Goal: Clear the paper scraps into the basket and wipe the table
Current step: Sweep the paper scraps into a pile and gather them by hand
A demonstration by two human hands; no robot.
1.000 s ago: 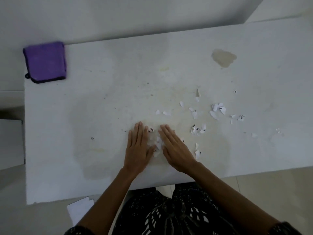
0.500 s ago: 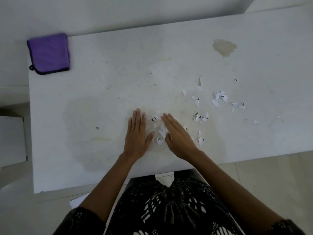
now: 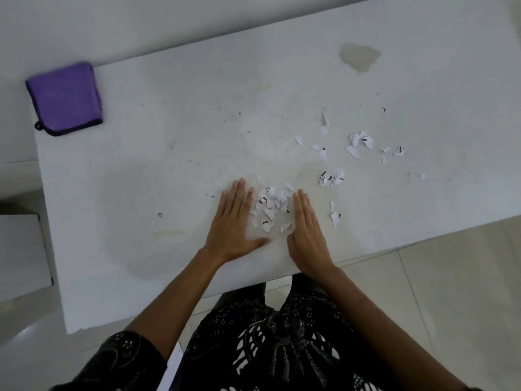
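A small heap of torn white paper scraps (image 3: 270, 208) lies on the white table (image 3: 169, 165) near its front edge. My left hand (image 3: 234, 224) lies flat on the table just left of the heap, fingers straight. My right hand (image 3: 307, 235) stands on its edge just right of the heap, fingers straight. More loose scraps (image 3: 358, 145) are scattered to the right and farther back, with one cluster (image 3: 332, 177) close to my right fingertips. A folded purple cloth (image 3: 64, 98) sits at the table's far left corner. No basket is in view.
A brownish stain (image 3: 359, 56) marks the table at the far right, and faint damp patches spread across the middle. A sheet of white paper (image 3: 172, 368) lies on the tiled floor below the table's front edge. A low white surface (image 3: 22, 249) stands at the left.
My two hands have moved slightly apart, so the gathered heap between them shows more. The right hand has turned up onto its edge.
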